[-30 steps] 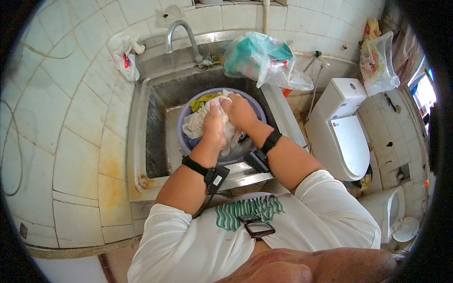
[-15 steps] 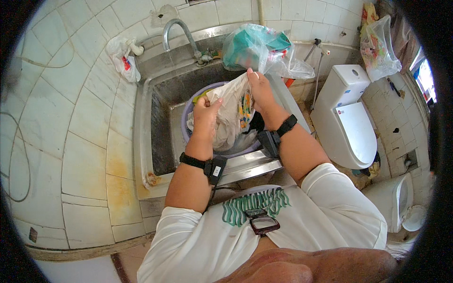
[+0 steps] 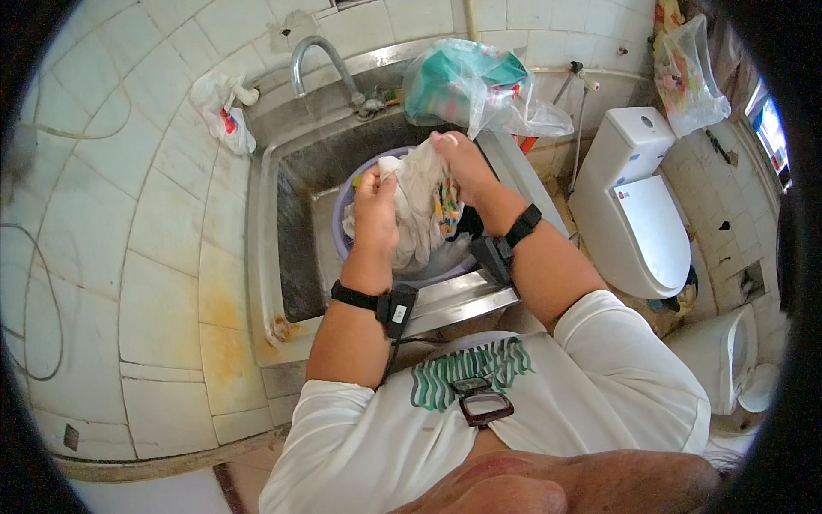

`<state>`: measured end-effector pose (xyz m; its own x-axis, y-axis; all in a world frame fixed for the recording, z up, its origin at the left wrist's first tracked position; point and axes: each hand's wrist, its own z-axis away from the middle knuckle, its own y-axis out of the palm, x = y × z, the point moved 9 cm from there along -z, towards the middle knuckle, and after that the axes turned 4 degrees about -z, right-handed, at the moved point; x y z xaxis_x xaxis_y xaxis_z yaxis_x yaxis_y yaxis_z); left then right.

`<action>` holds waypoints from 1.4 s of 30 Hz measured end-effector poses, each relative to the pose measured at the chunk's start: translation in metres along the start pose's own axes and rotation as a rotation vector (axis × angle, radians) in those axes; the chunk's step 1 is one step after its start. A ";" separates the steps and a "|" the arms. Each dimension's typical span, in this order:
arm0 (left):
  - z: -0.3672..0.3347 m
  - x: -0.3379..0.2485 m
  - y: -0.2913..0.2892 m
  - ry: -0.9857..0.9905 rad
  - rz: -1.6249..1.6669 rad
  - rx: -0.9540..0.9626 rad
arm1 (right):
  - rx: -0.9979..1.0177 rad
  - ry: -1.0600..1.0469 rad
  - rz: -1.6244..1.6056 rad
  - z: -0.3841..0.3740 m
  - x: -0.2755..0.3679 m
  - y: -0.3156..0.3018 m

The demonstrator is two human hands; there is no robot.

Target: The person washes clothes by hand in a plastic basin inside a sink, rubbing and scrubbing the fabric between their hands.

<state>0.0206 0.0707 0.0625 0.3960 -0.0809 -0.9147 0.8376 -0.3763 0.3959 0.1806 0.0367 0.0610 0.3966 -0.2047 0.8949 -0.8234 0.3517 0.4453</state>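
Observation:
A wet white piece of clothing point(image 3: 415, 210), with a patch of orange, green and yellow print, hangs bunched between my hands. My left hand point(image 3: 375, 210) is closed on its left part, and my right hand point(image 3: 465, 164) pinches its upper right part. The cloth's lower folds rest in a purple basin point(image 3: 340, 218), which stands inside the steel sink point(image 3: 264, 231). Something black and some whitish water show in the basin beside the cloth. A bit of yellow-green material peeks out by my left fingers.
A curved faucet point(image 3: 321, 44) rises behind the basin. Clear and teal plastic bags point(image 3: 479, 86) lie on the sink's back right corner. Another white bag point(image 3: 221, 111) hangs on the left wall. To the right stands a white toilet point(image 3: 651, 227).
The stretched cloth has been gathered into a tighter bunch between my hands. My right hand has come slightly lower and inward. The view has shifted a little.

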 end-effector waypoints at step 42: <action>0.010 0.059 0.017 -0.310 0.102 0.009 | -0.056 -0.293 1.102 0.017 0.003 0.033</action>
<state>0.0542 0.0507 0.0140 0.3432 -0.3949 -0.8522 0.7954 -0.3603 0.4873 0.1483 0.0321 0.0781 -0.6465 0.0378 0.7620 -0.6427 0.5112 -0.5706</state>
